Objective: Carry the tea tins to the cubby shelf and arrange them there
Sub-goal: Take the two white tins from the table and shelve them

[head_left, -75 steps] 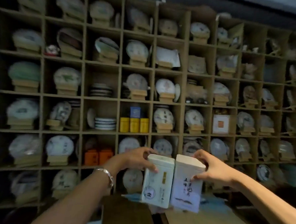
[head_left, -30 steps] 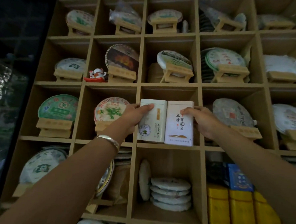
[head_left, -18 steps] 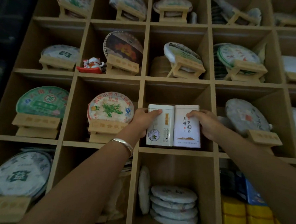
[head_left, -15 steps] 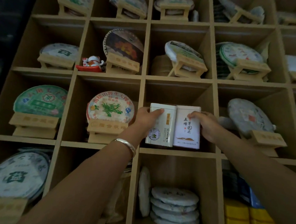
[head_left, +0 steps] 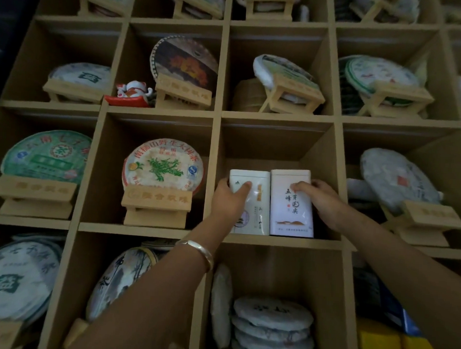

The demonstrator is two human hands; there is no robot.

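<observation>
Two pale upright tea tins stand side by side on the floor of a middle cubby of the wooden cubby shelf (head_left: 274, 240). The left tin (head_left: 257, 210) is cream with a gold strip and a round emblem. The right tin (head_left: 291, 215) is white with dark characters. My left hand (head_left: 229, 198) wraps the left tin's left side, thumb across its front. My right hand (head_left: 320, 199) holds the right tin's right edge, fingertips on its front. The tins touch each other.
Neighbouring cubbies hold round wrapped tea cakes on wooden stands, such as the green-leaf cake (head_left: 163, 168) to the left. A cat figurine (head_left: 133, 92) sits one row up. Stacked cakes (head_left: 272, 328) lie below; yellow tins (head_left: 391, 348) stand at the lower right.
I walked up to the shelf carrying both tins, lifted them into the middle cubby, and over the last second pushed them further in until they rest on its floor.
</observation>
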